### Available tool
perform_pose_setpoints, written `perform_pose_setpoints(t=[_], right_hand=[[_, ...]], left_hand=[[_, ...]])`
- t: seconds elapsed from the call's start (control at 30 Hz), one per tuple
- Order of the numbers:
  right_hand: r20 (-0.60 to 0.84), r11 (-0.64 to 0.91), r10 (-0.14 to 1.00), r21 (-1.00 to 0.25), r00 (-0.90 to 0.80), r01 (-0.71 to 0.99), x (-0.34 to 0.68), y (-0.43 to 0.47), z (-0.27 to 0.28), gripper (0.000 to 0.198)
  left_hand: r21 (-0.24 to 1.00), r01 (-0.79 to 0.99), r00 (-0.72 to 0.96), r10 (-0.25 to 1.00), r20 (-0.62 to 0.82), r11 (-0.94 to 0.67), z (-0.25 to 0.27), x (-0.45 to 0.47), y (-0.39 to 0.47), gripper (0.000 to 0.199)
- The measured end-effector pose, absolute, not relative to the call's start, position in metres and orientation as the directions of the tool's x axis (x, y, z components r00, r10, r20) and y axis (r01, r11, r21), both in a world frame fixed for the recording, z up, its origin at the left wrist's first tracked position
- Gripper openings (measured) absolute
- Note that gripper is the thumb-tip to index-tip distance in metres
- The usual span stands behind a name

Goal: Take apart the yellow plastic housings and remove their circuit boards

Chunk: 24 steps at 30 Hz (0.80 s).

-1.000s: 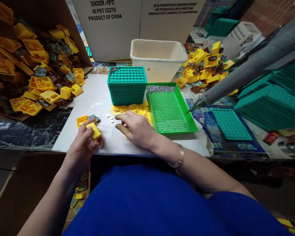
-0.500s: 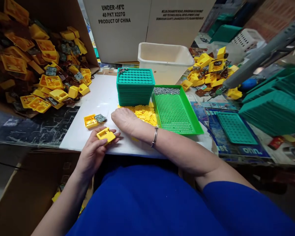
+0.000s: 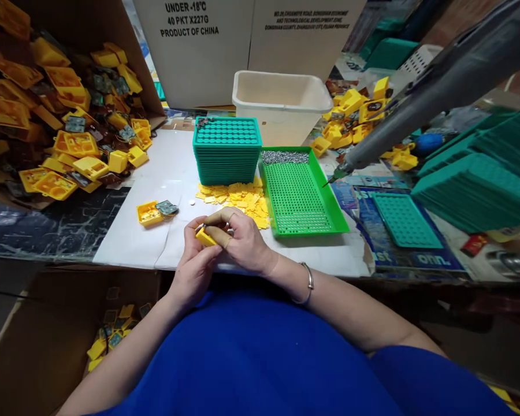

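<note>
White sheeting (image 3: 125, 231) covers the middle of a dark worktop, with a large printed carton (image 3: 208, 63) standing at the far side. At the far left, a brown cardboard box (image 3: 104, 23) lies full of yellow casings (image 3: 75, 144). Right of it, on the sheeting, sits an open yellow shell (image 3: 148, 214) with a grey part (image 3: 167, 207) at its right side, and then one small white disc (image 3: 192, 203). Near the middle edge, the left hand (image 3: 195, 271) grips a small yellow casing (image 3: 205, 236) between thumb and fingers. Against it, from the right, come the bent thumb and forefinger of the right hand (image 3: 247, 242) (whether they pinch some tiny part, I cannot tell). Beyond the hands, a stack of teal trays (image 3: 228, 164) rises behind loose flat yellow pieces (image 3: 242, 199). Further right lies a bright green tray (image 3: 344, 228), silvery bits (image 3: 285, 156) heaped at its far end, then a long-shafted tool (image 3: 364, 153).
</note>
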State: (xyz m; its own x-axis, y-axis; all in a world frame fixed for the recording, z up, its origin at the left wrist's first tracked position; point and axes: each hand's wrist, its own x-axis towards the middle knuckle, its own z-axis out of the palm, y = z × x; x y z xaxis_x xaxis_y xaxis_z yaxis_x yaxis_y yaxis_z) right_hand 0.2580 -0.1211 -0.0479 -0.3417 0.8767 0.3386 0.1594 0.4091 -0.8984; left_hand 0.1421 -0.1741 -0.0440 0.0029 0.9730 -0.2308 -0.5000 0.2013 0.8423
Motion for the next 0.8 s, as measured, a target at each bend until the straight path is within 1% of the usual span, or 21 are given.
perform_pose_setpoints(t=[0.03, 0.1, 0.17, 0.2, 0.3, 0.37, 0.43, 0.5, 0.53, 0.57, 0.6, 0.67, 0.7, 0.73, 0.8], right_hand=[[0.335, 0.4, 0.884, -0.903, -0.327, 0.155, 0.259, -0.121, -0.05, 0.006], [0.264, 0.308, 0.911, -0.946, -0.317, 0.1, 0.261, -0.119, -0.052, 0.005], [0.182, 0.212, 0.917, -0.976, -0.355, 0.047, 0.265, -0.116, -0.051, 0.004], [0.154, 0.188, 0.907, -0.981, -0.393, 0.05, 0.267, -0.114, -0.049, 0.004], [0.065, 0.165, 0.862, -0.974, -0.503, 0.156, 0.272, -0.109, -0.04, 0.005], [-0.006, 0.128, 0.844, -0.969, -0.536, 0.213, 0.273, -0.106, -0.034, 0.01], [-0.034, 0.117, 0.822, -0.967, -0.569, 0.227, 0.271, -0.102, -0.028, 0.014], [0.002, 0.203, 0.814, -0.938, -0.58, 0.282, 0.264, -0.096, -0.022, 0.01], [0.031, 0.283, 0.819, -0.89, -0.574, 0.357, 0.258, -0.093, -0.019, 0.009], [0.047, 0.37, 0.821, -0.803, -0.568, 0.468, 0.251, -0.088, -0.017, 0.013], [0.047, 0.44, 0.823, -0.682, -0.566, 0.584, 0.242, -0.083, -0.015, 0.018], [0.002, 0.506, 0.825, -0.449, -0.565, 0.736, 0.224, -0.071, -0.013, 0.025], [-0.03, 0.512, 0.825, -0.385, -0.565, 0.768, 0.215, -0.065, -0.013, 0.026], [-0.051, 0.511, 0.825, -0.359, -0.563, 0.781, 0.207, -0.059, -0.014, 0.027], [-0.054, 0.499, 0.831, -0.369, -0.554, 0.784, 0.196, -0.049, -0.016, 0.025]], left_hand=[[0.844, -0.496, 0.003, 0.973, -0.233, 0.204, -0.044, 0.143, -0.174, 0.059], [0.851, -0.479, 0.001, 0.97, -0.244, 0.214, -0.045, 0.144, -0.174, 0.059], [0.86, -0.462, 0.005, 0.97, -0.245, 0.22, -0.047, 0.143, -0.174, 0.059], [0.865, -0.454, 0.012, 0.972, -0.233, 0.213, -0.049, 0.141, -0.175, 0.059], [0.906, -0.392, 0.037, 0.987, -0.158, 0.159, -0.053, 0.137, -0.177, 0.056], [0.939, -0.319, 0.033, 0.992, -0.124, 0.128, -0.054, 0.133, -0.178, 0.052], [0.948, -0.293, -0.005, 0.991, -0.134, 0.127, -0.053, 0.129, -0.178, 0.046], [0.926, -0.346, -0.054, 0.982, -0.183, 0.153, -0.05, 0.123, -0.178, 0.035], [0.907, -0.385, -0.066, 0.975, -0.212, 0.171, -0.049, 0.121, -0.177, 0.029], [0.888, -0.419, -0.068, 0.969, -0.237, 0.188, -0.048, 0.118, -0.177, 0.025], [0.873, -0.444, -0.061, 0.965, -0.254, 0.201, -0.046, 0.116, -0.176, 0.022], [0.864, -0.462, -0.054, 0.966, -0.252, 0.199, -0.044, 0.112, -0.176, 0.02], [0.867, -0.461, -0.058, 0.968, -0.243, 0.19, -0.044, 0.111, -0.177, 0.02], [0.87, -0.46, -0.066, 0.97, -0.232, 0.177, -0.044, 0.11, -0.177, 0.02], [0.873, -0.46, -0.077, 0.972, -0.222, 0.163, -0.044, 0.109, -0.178, 0.02]])
